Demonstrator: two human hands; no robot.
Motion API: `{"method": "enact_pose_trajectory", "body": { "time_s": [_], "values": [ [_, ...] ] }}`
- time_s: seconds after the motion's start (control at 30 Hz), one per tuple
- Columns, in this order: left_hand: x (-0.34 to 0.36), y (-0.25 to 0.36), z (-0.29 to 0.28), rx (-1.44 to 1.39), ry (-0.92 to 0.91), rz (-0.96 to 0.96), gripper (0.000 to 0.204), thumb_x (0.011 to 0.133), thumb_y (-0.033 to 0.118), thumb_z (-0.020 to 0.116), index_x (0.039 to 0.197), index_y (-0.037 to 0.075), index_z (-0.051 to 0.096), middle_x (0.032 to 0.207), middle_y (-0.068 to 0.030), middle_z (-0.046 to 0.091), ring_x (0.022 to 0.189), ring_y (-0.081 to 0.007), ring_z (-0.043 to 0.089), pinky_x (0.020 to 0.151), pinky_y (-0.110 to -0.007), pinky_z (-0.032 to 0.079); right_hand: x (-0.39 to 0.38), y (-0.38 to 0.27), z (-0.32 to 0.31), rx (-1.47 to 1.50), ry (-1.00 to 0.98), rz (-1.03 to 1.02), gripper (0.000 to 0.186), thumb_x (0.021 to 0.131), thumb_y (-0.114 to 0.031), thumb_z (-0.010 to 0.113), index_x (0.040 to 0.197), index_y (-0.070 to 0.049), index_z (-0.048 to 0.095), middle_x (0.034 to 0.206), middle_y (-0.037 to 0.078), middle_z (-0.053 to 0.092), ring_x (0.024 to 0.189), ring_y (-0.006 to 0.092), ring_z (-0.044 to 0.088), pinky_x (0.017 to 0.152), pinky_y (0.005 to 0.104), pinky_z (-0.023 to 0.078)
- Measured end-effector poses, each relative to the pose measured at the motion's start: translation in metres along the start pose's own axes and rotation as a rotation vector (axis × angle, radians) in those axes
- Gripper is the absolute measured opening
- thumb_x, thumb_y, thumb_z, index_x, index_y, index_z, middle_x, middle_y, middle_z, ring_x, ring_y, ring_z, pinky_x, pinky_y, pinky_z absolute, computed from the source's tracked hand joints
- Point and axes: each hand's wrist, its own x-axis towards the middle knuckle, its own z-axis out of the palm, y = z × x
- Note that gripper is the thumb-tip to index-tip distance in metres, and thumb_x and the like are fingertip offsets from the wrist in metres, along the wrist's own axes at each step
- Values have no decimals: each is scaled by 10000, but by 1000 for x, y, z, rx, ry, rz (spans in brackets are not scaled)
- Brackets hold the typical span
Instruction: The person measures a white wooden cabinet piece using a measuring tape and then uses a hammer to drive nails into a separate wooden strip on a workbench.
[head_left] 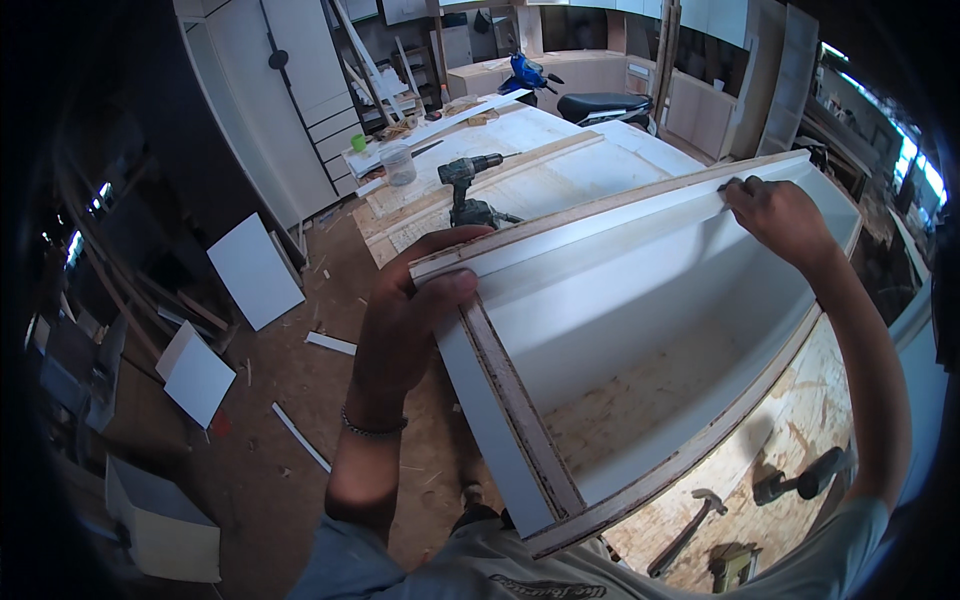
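Note:
A long white box of boards with raw brown edges [525,405], like a drawer box, lies open side up and slanted before me. Sawdust and shavings cover its bottom. My left hand [410,310] is closed round its far left corner, thumb on the inner side and fingers behind. Along the far wall runs a white strip [600,228] with a raw top edge. My right hand [780,215] reaches across the box, its fingers curled and pressed together against that far wall near the right end. Whether they hold anything small is hidden.
Beyond the box, a cordless drill [468,190] and a clear plastic tub [398,165] stand on a white-topped worktable [620,150]. A hammer [690,530] and a dark tool [800,478] lie on the board at near right. White panels [256,270] lean at left; offcuts litter the floor.

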Motion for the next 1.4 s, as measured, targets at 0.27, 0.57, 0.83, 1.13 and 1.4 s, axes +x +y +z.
{"method": "enact_pose_trajectory", "body": {
  "time_s": [0.27, 0.57, 0.83, 1.13, 1.4],
  "values": [
    [-1, 4, 3, -3, 6, 0, 471, 826, 178, 630, 1257, -12, 618, 1067, -76, 671, 926, -113, 609, 872, -240, 482, 1, 2, 2, 44, -12, 0, 270, 837, -68, 624, 1105, -64, 657, 932, 127, 706, 752, 295, 697, 673, 395, 579],
    [1, 11, 11, 63, 36, -15, 507, 761, 162, 620, 1233, -24, 635, 1073, -101, 678, 935, -124, 616, 868, -238, 481, -1, 3, 1, -3, -58, 6, 228, 873, -95, 599, 1090, -59, 655, 923, 124, 710, 730, 288, 700, 636, 396, 578],
    [2, 6, 12, -3, 26, 10, 516, 755, 162, 597, 1227, -44, 620, 1075, -116, 674, 951, -140, 616, 882, -255, 481, 1, 0, -2, 41, -32, 18, 189, 873, -95, 588, 1045, -57, 658, 923, 118, 711, 731, 293, 700, 659, 397, 578],
    [5, 23, -6, 38, -56, 234, 594, 787, 212, 642, 1314, -32, 517, 1222, -193, 634, 1195, -253, 587, 1070, -351, 420, 4, -3, -3, 31, -23, -14, 199, 864, -82, 596, 1051, -44, 650, 877, 141, 696, 738, 287, 703, 654, 392, 576],
    [60, 90, 7, 879, -560, 167, 555, 892, 280, 672, 1388, 94, 505, 1235, -186, 653, 1169, -285, 628, 1007, -376, 493, 0, 2, -1, -16, -53, -23, 224, 864, -93, 612, 1082, -59, 651, 875, 137, 691, 748, 279, 698, 653, 391, 573]
  ]
}}
